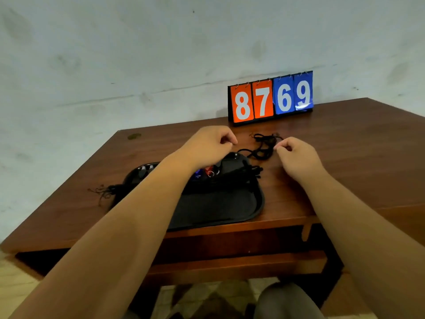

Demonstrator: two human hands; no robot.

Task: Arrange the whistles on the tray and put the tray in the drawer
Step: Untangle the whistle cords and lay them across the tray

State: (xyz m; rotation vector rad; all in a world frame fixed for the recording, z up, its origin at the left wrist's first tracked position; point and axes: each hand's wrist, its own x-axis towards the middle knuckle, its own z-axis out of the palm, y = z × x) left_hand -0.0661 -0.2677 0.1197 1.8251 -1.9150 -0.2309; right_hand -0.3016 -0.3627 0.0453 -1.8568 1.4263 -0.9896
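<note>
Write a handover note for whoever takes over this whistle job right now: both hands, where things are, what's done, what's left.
Left hand: fingers curled, nothing visible in them.
Right hand: seems to pinch the edge of the cord tangle on the table beyond the tray.
Done: some whistles lie in the tray, partly hidden; the drawer looks open.
Left: probably get that tangle onto the tray, tidy it, then put the tray in the drawer.
</note>
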